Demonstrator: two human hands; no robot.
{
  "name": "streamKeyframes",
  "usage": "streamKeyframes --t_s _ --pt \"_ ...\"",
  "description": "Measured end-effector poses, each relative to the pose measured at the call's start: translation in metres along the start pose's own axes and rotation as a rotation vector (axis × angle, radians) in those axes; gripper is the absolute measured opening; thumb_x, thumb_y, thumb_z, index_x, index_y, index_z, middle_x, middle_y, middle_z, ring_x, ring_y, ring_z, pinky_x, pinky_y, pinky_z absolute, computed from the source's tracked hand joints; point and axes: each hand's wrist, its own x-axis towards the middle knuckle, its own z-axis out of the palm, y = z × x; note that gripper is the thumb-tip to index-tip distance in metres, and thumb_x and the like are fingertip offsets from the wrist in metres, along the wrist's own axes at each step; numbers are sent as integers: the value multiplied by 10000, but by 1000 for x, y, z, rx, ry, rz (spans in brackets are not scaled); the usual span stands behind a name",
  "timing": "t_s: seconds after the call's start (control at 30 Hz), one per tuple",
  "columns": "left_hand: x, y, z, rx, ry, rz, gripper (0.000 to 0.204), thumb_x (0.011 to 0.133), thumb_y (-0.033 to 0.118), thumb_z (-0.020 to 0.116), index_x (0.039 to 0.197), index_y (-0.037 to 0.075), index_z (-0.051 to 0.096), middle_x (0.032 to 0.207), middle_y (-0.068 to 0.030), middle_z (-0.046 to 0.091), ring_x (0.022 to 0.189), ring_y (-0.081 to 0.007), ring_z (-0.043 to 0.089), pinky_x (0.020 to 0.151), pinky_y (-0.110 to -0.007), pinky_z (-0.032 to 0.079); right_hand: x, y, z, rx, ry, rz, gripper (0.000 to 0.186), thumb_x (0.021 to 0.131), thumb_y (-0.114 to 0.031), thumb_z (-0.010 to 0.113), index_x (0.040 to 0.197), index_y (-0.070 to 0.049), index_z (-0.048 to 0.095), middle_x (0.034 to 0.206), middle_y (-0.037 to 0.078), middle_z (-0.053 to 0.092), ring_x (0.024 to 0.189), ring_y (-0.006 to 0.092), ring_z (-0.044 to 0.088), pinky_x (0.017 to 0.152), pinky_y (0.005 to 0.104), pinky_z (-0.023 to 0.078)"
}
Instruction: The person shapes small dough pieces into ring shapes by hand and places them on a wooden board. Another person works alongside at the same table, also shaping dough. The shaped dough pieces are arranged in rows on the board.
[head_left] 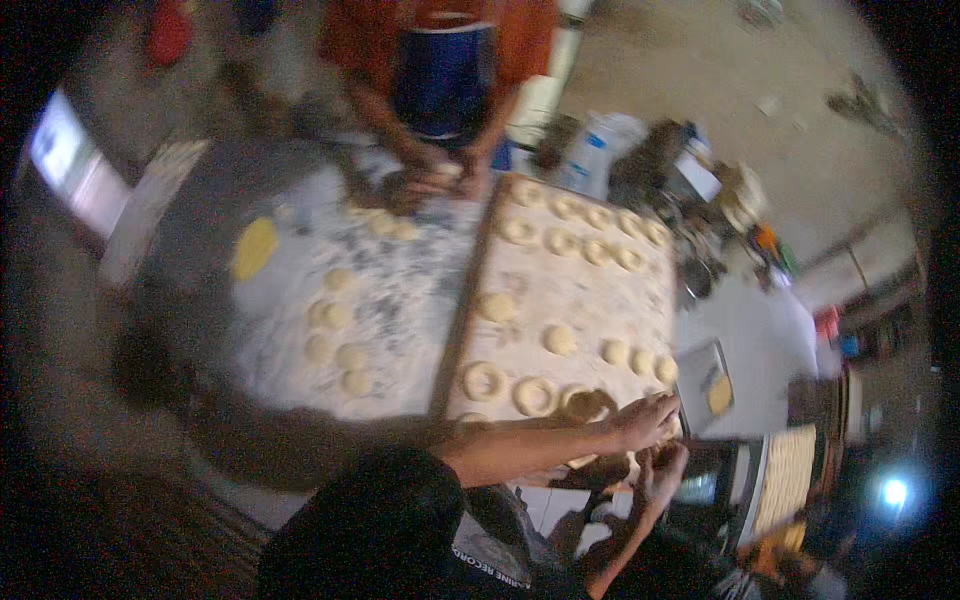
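Both hands meet at the near right corner of the floured wooden board: the left hand reaches across with fingers curled over a dough ring, the right hand half open just beneath, though blur hides whether either truly pinches it. The ring likely wants a light, even touch so it keeps its shape. The left forearm stretches nearly level, the right rises steeply, and across the floured table another person's hands work dough.

I'm watching through one head-worn fisheye view, looking steeply down over the floured surface, fairly near; it's facing toward twelve o'clock, where another person is standing.
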Motion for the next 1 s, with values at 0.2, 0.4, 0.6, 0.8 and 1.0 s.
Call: streamKeyframes --t_s 0.2,0.4,0.6,0.8,1.0 --pt "-141 -28 -222 253 625 -227 252 854 10 611 1105 14 587 1056 -172 650 1011 -303 627 898 -394 485 -47 -136 177 -286 -599 -267 285 862 -14 648 1146 -23 644 1061 107 705 983 193 678 854 329 539" --pt "-289 -32 -350 553 431 -670 258 883 74 624 1136 48 580 1071 -181 642 1010 -357 623 852 -447 508 -64 -126 412 -519 -1032 -584 247 825 -164 691 1036 -36 670 1000 168 703 901 346 688 791 408 540" --pt "-308 -50 -338 531 825 -614 214 936 157 598 1118 44 591 982 -230 649 932 -401 638 812 -462 506 -49 -81 478 -758 -917 -1140 304 871 -278 643 1056 -36 649 979 153 680 875 361 655 796 435 525" --pt "-302 -15 -359 181 779 -547 313 923 236 681 1147 21 641 1094 -180 677 977 -308 673 851 -408 531 -91 -151 451 -116 -1186 -131 291 869 -114 706 1102 -24 556 972 100 668 903 209 664 771 322 540" --pt "-308 33 -400 -60 663 -420 259 817 44 733 1068 25 670 981 -79 669 918 -196 644 820 -308 522 -144 -201 450 -293 -834 -408 411 816 -51 742 1161 -31 521 1058 102 639 939 209 639 814 357 533"
